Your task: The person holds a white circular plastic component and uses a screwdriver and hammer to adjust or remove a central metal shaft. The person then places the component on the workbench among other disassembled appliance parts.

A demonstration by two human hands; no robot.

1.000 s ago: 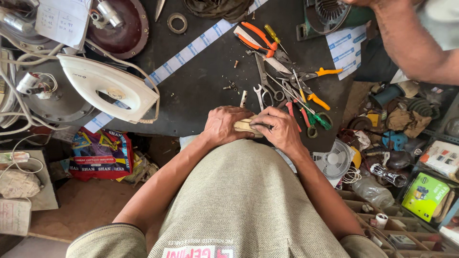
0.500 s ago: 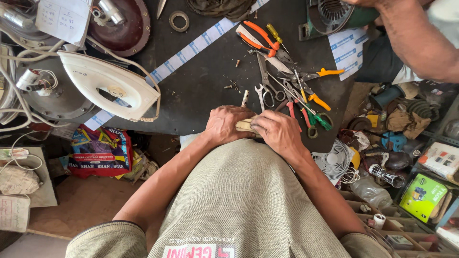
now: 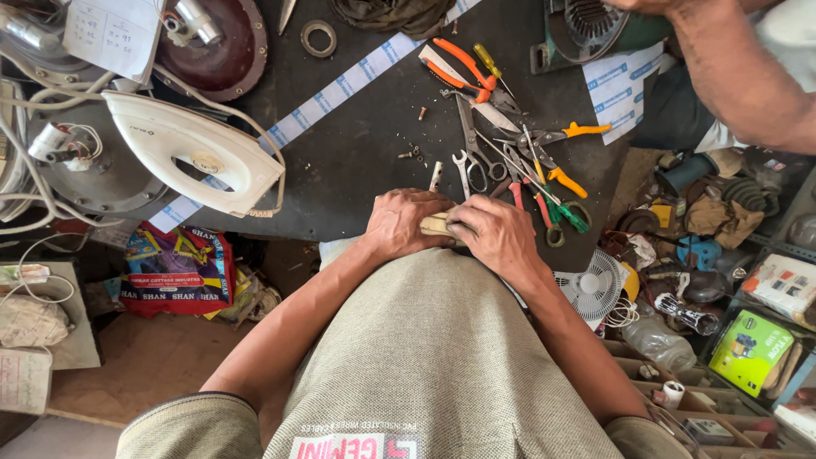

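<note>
Both my hands are at the near edge of the worktop (image 3: 365, 161), closed together around a small pale wooden-looking piece (image 3: 438, 224). My left hand (image 3: 401, 223) grips its left end, my right hand (image 3: 500, 238) covers the right end, fingers curled over it. Only a sliver of the piece shows between them; I can't tell what it is, maybe a handle. It sits just past my belly, at the worktop's near edge.

Just beyond my right hand lies a heap of tools (image 3: 518, 153): orange-handled pliers (image 3: 459, 64), scissors, a small spanner (image 3: 462, 168), screwdrivers with green and orange grips. A white clothes iron (image 3: 191, 153) lies on its side toward the left edge, on a blue-and-white printed strip (image 3: 340, 93) that crosses the top diagonally. A few loose screws (image 3: 411, 153) sit mid-top. Another person's arm (image 3: 731, 72) reaches in at the far right corner. A small white fan (image 3: 588, 285) lies on the floor off the right edge.
</note>
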